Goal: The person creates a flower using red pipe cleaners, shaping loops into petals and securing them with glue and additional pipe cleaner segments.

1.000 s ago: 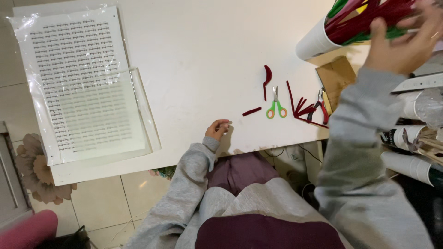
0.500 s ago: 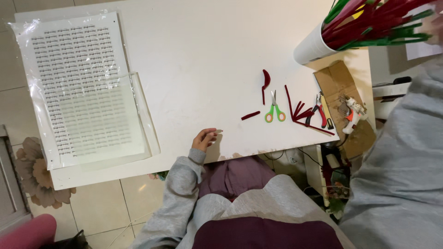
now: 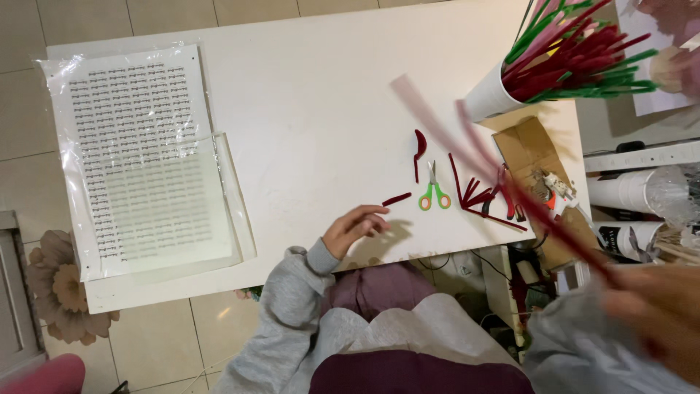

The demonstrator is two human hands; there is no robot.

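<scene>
Fingers of the left hand (image 3: 355, 228) spread loose at the tabletop's (image 3: 306, 117) near edge — right hand (image 3: 660, 310), blurred, grips dark red pipe cleaners (image 3: 496, 168).

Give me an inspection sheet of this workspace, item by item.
Surface: white table, mostly bare.
Job's things: blurred dark red pipe cleaners in the right hand; cup of red and green ones.
Clutter: scissors, cut red pieces, bagged printed sheet, cardboard box.
Grippers: left hand open at the table edge; right hand blurred, gripping.
Cables: some under the table.
Surroundings: tiled floor, rolls at right.
</scene>
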